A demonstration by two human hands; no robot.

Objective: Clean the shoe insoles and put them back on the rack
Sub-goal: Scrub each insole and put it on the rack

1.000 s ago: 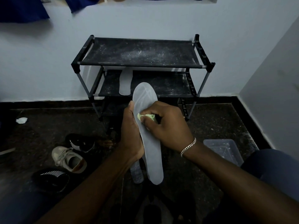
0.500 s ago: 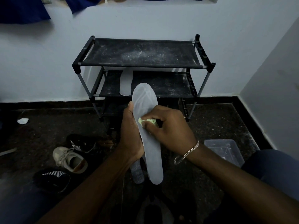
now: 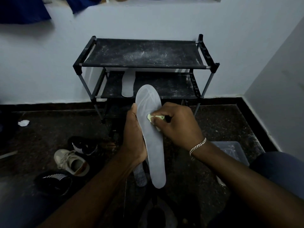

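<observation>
The left hand (image 3: 134,137) grasps a grey insole (image 3: 153,153) along its left edge, fingers curled behind it and the thumb lying up the near face, so that the insole stands tilted with its toe end away from the person. The right hand (image 3: 177,127), with a chain bracelet (image 3: 197,146) at the wrist, is clenched round a small yellow-green cloth (image 3: 155,117) and presses it against the insole's face, just right of the left thumb. Below the left hand the end of a second insole (image 3: 139,176) shows; whether the hand holds it too cannot be told. On the floor to the left of the left hand lie a beige sneaker (image 3: 72,162) and two black shoes (image 3: 52,181). To the right of the right wrist sits a clear plastic tub (image 3: 230,150). Beyond both hands stands the black rack (image 3: 144,53) against the wall, its shelves dusty, with another pale insole (image 3: 128,84) lying on the middle shelf.
</observation>
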